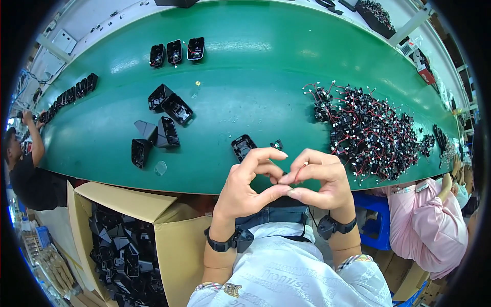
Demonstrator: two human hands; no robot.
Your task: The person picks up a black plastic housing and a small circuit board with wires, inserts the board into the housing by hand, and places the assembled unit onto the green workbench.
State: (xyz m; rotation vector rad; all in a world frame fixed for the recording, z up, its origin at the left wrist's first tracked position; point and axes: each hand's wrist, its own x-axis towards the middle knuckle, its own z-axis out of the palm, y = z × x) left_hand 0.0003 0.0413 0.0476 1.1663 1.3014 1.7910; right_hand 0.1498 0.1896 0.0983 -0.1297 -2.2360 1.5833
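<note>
My left hand point(243, 187) and my right hand point(325, 181) meet over the table's near edge, thumbs and fingertips close together. The right thumb and fingers pinch a small wired part, whose red wire point(303, 169) shows between the fingers; its body is mostly hidden. Against the same spot press the left thumb and a bent finger, while the left index finger arches above. Just beyond the left hand sits an open black plastic housing point(244, 147). Beside it lies a small black part with a white connector point(276, 145).
A heap of black wired parts point(376, 133) spreads at right on the green table point(245, 97). Several black housings point(177, 108) lie left, three more point(174, 51) farther back, and a row point(71, 96) far left. A cardboard box point(181, 250) holds more housings. Other people sit on both sides.
</note>
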